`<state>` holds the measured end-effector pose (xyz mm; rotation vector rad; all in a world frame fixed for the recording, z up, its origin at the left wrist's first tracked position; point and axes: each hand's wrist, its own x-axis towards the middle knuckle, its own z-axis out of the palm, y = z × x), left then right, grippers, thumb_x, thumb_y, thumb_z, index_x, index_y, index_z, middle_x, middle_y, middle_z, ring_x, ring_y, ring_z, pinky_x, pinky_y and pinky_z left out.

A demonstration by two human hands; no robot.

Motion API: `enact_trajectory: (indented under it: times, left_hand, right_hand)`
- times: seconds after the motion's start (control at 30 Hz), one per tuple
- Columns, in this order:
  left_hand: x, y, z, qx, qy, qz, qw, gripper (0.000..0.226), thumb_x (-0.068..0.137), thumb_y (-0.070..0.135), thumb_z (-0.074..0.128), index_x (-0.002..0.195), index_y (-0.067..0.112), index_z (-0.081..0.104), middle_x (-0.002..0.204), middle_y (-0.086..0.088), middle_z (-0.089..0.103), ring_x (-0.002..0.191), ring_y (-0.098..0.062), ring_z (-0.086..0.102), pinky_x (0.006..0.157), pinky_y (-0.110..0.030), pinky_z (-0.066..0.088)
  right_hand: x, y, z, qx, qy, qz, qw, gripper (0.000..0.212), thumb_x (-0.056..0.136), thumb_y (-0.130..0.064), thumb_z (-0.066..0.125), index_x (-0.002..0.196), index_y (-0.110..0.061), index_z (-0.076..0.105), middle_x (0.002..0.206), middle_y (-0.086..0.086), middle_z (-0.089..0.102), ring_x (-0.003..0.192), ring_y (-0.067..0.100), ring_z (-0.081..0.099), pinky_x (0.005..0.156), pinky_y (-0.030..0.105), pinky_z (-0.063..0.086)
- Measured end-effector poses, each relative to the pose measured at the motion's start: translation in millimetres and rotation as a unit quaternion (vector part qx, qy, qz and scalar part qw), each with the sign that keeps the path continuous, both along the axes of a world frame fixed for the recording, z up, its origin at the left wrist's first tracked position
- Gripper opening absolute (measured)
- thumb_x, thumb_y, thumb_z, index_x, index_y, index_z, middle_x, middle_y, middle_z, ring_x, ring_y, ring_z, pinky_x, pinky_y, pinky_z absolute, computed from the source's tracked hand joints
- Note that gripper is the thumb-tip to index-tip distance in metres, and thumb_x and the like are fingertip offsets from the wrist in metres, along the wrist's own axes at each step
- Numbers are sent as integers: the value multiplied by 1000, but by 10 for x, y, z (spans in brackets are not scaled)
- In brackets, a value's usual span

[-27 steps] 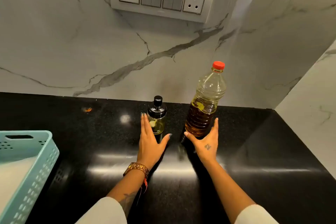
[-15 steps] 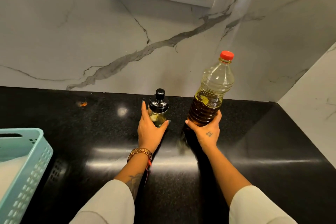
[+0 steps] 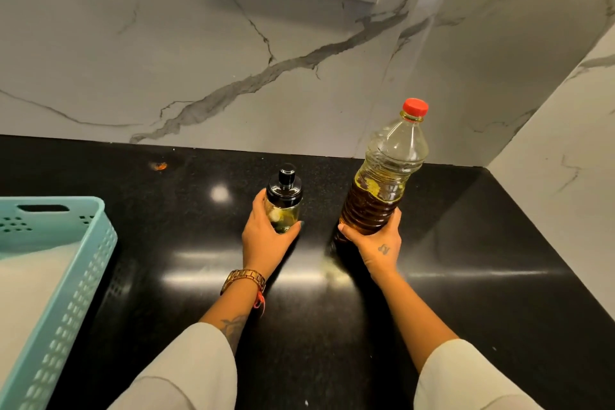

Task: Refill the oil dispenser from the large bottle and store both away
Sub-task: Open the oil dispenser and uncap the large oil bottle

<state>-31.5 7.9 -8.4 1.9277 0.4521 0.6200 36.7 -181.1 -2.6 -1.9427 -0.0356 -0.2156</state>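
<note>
Two hands, one bottle each: left hand (image 3: 266,240) wrapped round the small black-capped glass oil dispenser (image 3: 283,201), right hand (image 3: 376,245) gripping the big red-capped plastic oil bottle (image 3: 382,183) low down, both upright on the black counter (image 3: 466,276), probably so caps stay free for opening.

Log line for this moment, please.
left hand: gripping oil dispenser | right hand: gripping large bottle | red cap: on | pour: not started

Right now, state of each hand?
Left hand: closed around the oil dispenser.
Right hand: closed around the base of the large bottle.
</note>
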Motion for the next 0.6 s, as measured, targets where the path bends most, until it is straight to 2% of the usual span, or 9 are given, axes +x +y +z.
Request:
enact_trajectory:
  times: [0.17, 0.43, 0.6]
  left_hand:
    - [-362, -94, -7, 1, -2, -1, 1000, 88, 65, 32, 81, 136, 33, 30, 128, 2, 55, 110, -15, 55, 88, -25, 42]
    - [-941, -285, 0, 18, 21, 7, 1000, 87, 64, 36, 81, 135, 32, 30, 125, 2, 57, 104, -11, 54, 83, -24, 42]
    - [-1191, -370, -1, 17, 29, 9, 999, 89, 64, 37, 81, 136, 33, 28, 125, 1, 57, 106, -17, 57, 85, -27, 44]
  right_hand:
    - [-300, -162, -10, 19, 1, 19, 1000, 97, 50, -34, 90, 129, -28, 34, 114, -11, 54, 102, 5, 53, 83, 12, 37]
    - [-790, -425, 2, 22, 8, 37, 999, 97, 51, -32, 89, 130, -28, 33, 113, -12, 54, 102, 6, 53, 84, 16, 38]
    - [-1002, -535, 7, 24, 11, 46, 999, 96, 52, -31, 89, 129, -29, 32, 111, -14, 52, 100, 5, 52, 80, 11, 37]
